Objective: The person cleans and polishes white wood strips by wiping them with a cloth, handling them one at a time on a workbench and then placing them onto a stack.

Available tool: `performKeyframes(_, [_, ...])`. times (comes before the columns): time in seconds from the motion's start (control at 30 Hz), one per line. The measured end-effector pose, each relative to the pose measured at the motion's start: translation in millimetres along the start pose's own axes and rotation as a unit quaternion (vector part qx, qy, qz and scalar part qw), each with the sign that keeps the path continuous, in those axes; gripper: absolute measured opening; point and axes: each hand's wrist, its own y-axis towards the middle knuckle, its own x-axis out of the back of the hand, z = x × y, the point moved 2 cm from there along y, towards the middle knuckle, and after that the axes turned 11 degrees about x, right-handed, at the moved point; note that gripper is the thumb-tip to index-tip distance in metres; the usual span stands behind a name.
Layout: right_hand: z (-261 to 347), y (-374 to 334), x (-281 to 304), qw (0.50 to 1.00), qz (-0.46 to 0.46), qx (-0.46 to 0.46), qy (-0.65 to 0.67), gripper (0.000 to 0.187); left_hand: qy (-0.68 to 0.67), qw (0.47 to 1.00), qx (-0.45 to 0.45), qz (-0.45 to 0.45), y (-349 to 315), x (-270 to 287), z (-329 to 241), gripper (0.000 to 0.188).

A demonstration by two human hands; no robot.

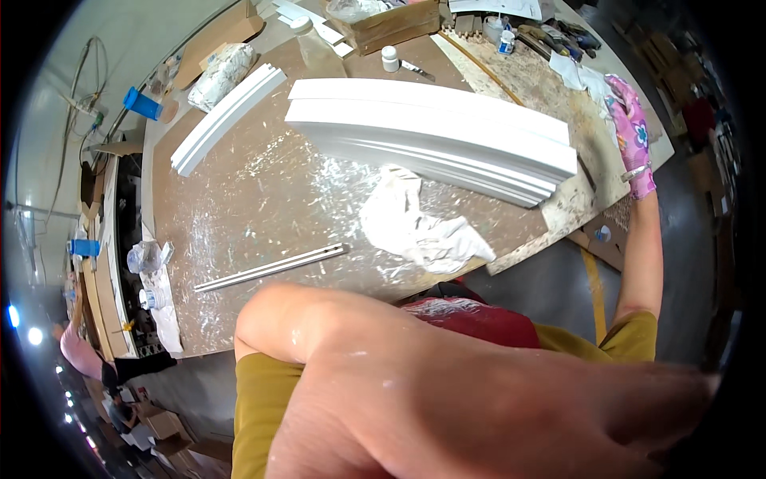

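Note:
My left hand (479,399) is bare and looms very close at the bottom, reaching across to the right. White specks dot its skin, and its fingers are blurred and dark near the right rim. Out at the table's right edge, my right hand (630,136) wears a pink flowered glove. Its fingers are closed at the edge of a crumpled white rag (589,78). In front of me lies a stack of long white moldings (431,132). A larger crumpled white cloth (423,223) lies against the stack's near side.
A thin white strip (271,267) and shorter white moldings (227,120) lie on the stained brown table (239,207). Toward the back stand a wooden box (391,28), a small white bottle (389,58) and a cloudy jar (315,48). Another person (84,351) is at far left.

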Motion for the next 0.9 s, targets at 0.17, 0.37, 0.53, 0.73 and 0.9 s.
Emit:
performKeyframes(0.17, [-85,38,-46,0.997,0.024,0.020,0.075,0.037,0.030,0.998,-0.028,-0.055,31,29,-1,0.048])
performKeyframes(0.37, [-140,107,-114,0.998,0.050,-0.009,0.026,0.030,0.149,0.944,-0.089,-0.281,3,65,-18,0.055])
performKeyframes(0.53, [-209,157,-186,0.991,0.106,-0.077,0.009,0.030,0.164,0.577,-0.014,-0.800,-119,82,37,0.028])
performKeyframes(0.73, [-274,205,-289,0.963,0.179,0.079,-0.187,0.049,0.118,0.219,0.068,-0.966,-231,42,93,0.023])
performKeyframes(0.9, [-382,228,-337,0.955,0.283,0.057,-0.062,0.048,0.342,0.216,0.341,-0.848,-257,43,132,0.016])
